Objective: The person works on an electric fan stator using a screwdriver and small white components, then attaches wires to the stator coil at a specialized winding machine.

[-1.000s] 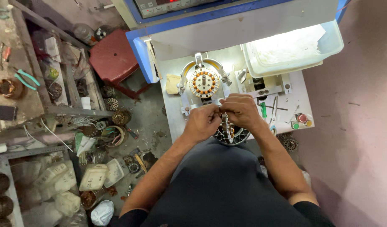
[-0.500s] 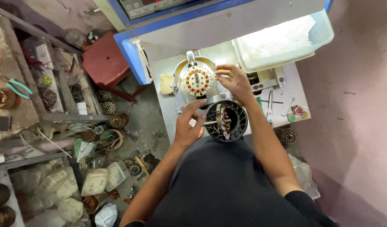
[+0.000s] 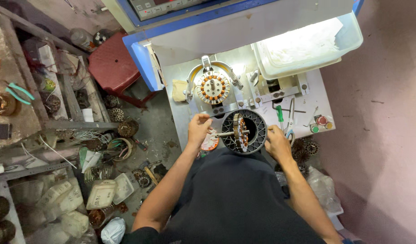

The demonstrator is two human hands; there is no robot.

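Head view: left hand [image 3: 199,129] pinches the shaft end of a wound stator [image 3: 240,131] seated on edge in a round black housing [image 3: 258,132] at the near edge of the desk [image 3: 180,90]. Right hand [image 3: 277,143] grips the housing rim, fingers pressed together. Judgement: steady the housing firmly; keep the shaft level. Shaft axis runs left–right, pointing toward the left hand. A second stator [image 3: 212,87] sits in the winding fixture behind.

Bright light from the upper centre blows out the white tray [image 3: 307,45] to glare. The desk [image 3: 180,117] is evenly lit; the cluttered floor [image 3: 153,131] at left sits dimmer. Edges bend slightly; focus stays sharp.
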